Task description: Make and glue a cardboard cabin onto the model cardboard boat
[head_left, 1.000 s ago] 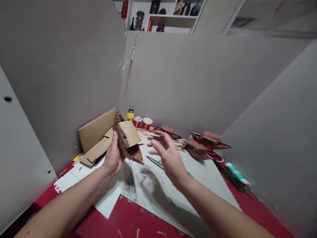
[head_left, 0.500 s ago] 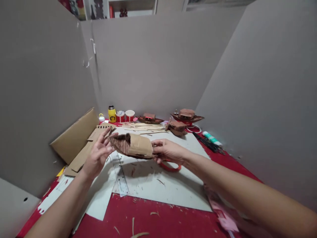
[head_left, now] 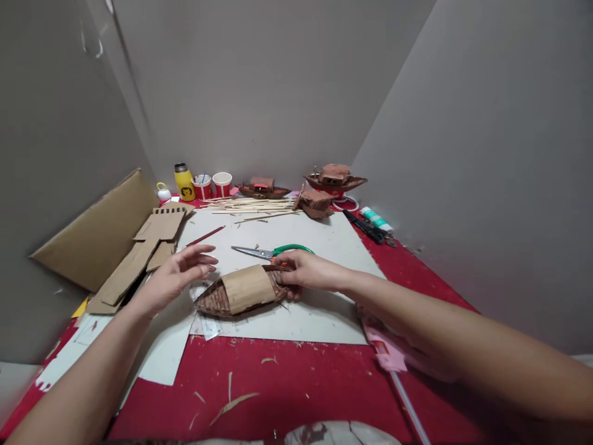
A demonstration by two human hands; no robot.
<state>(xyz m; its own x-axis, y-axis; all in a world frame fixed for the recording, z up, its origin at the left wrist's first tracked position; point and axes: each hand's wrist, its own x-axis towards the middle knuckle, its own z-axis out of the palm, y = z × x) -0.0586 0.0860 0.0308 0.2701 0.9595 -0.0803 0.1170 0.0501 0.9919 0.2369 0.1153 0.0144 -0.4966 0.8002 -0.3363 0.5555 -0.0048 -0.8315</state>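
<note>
A brown model boat [head_left: 214, 299] with a curved tan cardboard roof [head_left: 249, 288] is over the white sheet, its pointed end to the left. My right hand [head_left: 303, 272] grips the boat's right end, with the fingertips partly hidden behind the hull. Above the boat's left end, my left hand [head_left: 185, 270] hovers apart from it, fingers spread and holding nothing. Scissors [head_left: 273, 251] with green and orange handles lie just behind the boat, partly covered by my right hand. A dark red pencil [head_left: 205, 236] rests beyond my left hand.
Cardboard pieces [head_left: 134, 266] lie at left. Thin wooden sticks [head_left: 250, 205], paper cups [head_left: 222, 184], a yellow bottle [head_left: 184, 182] and other model boats [head_left: 334, 178] line the back. A pink glue gun [head_left: 389, 352] with a clear stick is at right. Grey panels [head_left: 259, 80] enclose the table.
The boat has come down and nearer, turning so its roof shows from above. My left hand has moved away from its tip. The view has tilted downward, and the scissors and pencil now show.
</note>
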